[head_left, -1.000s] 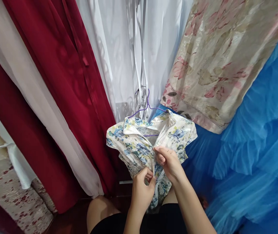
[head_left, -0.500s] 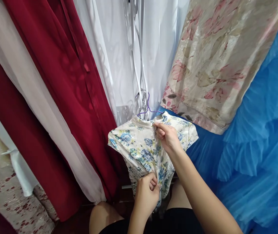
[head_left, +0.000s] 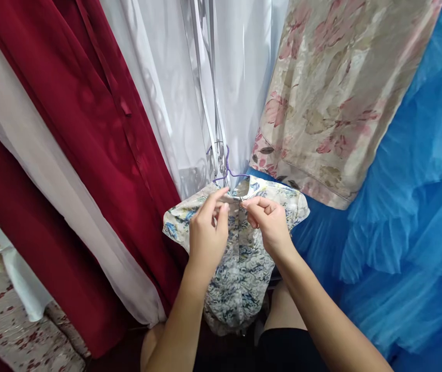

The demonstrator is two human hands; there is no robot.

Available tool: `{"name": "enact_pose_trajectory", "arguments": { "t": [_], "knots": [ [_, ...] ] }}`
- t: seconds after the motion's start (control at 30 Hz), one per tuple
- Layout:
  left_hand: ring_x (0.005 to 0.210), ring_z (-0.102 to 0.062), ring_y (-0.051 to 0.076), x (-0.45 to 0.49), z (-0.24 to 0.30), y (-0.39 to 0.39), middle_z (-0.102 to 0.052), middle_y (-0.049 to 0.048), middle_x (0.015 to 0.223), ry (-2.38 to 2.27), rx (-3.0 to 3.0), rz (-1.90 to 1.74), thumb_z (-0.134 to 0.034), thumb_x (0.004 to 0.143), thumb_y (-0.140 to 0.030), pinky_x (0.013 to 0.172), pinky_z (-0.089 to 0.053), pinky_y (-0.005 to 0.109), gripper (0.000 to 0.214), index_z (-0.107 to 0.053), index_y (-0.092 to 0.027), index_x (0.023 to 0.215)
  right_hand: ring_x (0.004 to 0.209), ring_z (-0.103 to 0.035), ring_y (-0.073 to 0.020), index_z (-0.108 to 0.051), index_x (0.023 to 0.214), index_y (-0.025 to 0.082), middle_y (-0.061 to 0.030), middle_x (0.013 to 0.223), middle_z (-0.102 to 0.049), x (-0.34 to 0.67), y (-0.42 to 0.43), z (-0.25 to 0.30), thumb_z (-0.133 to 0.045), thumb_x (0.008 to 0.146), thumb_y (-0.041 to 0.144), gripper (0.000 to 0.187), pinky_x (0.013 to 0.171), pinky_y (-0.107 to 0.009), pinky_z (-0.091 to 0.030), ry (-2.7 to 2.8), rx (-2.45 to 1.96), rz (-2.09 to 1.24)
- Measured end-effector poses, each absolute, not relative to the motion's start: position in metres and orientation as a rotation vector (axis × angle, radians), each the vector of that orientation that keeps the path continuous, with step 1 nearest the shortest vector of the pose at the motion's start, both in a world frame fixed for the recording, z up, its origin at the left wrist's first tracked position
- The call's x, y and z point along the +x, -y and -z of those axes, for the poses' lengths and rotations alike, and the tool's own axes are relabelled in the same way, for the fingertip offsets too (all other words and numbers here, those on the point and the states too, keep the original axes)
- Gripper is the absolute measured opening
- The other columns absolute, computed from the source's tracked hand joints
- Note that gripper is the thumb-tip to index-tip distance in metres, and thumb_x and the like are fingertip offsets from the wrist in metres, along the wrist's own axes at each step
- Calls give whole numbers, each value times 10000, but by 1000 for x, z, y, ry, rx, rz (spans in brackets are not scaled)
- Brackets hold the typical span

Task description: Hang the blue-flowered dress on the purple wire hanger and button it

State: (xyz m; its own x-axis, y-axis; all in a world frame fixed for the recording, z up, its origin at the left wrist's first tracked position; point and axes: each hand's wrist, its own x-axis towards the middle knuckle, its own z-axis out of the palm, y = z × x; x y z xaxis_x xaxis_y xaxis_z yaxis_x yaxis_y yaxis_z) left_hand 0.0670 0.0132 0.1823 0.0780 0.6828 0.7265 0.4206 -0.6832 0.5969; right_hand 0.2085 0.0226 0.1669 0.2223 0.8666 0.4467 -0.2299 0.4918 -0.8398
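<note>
A small floral top (head_left: 240,268), cream with blue flowers, hangs from a purple hanger (head_left: 226,169) in front of me. At the middle of its neckline, my right hand (head_left: 268,219) is closed in a pinch on the collar edge. My left hand (head_left: 208,222) is just left of that spot, in front of the top, with index finger and thumb apart and nothing visible between them. Its other fingers are curled and partly hidden. A seam runs down the front of the top below the hands.
White straps (head_left: 211,93) hang above the hanger against white fabric (head_left: 240,88). Red fabric (head_left: 100,170) and a pale sheer cloth (head_left: 69,181) hang on the left. To the right are a pink-flowered garment (head_left: 333,113) and blue ruffled tulle (head_left: 407,232).
My left hand has let go of the lower front and risen to the neckline. The top's front now hangs flatter. My right hand keeps its pinch at the collar. The view has shifted slightly.
</note>
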Motion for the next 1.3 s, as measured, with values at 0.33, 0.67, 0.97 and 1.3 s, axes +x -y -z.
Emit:
{"name": "enact_pose_trajectory", "arguments": {
  "t": [0.33,0.67,0.97,1.3],
  "knots": [
    [860,-614,182,77,-196,-33,-653,47,935,-1120,2415,-1650,-503,984,-190,757,-456,280,143,-639,-186,940,420,-318,-75,-548,694,187,81,477,-419,209,-59,-123,-650,832,380,259,448,-226,-222,1248,-912,-648],
    [819,-626,117,-38,-177,-108,-692,1,859,-1046,1046,-2066,-706,830,-202,789,-454,203,74,-722,-160,888,440,-307,-77,-527,659,185,81,479,-394,214,-25,-80,-635,818,354,256,474,-229,-216,1300,-1031,-751],
    [538,-557,117,-39,-50,-103,-565,-29,627,-1133,343,-1749,-627,861,-159,665,-474,295,148,-550,-161,734,415,-305,-75,-555,686,178,86,447,-400,218,-13,-45,-648,807,382,255,451,-222,-218,1137,-1055,-915],
    [910,-695,195,63,-32,-22,-720,87,937,-604,557,-1625,-816,746,-274,893,-529,309,223,-697,-145,883,464,-345,-91,-629,729,173,70,491,-460,294,10,34,-746,753,355,217,453,-220,-238,437,-1079,-628]
  ]
}}
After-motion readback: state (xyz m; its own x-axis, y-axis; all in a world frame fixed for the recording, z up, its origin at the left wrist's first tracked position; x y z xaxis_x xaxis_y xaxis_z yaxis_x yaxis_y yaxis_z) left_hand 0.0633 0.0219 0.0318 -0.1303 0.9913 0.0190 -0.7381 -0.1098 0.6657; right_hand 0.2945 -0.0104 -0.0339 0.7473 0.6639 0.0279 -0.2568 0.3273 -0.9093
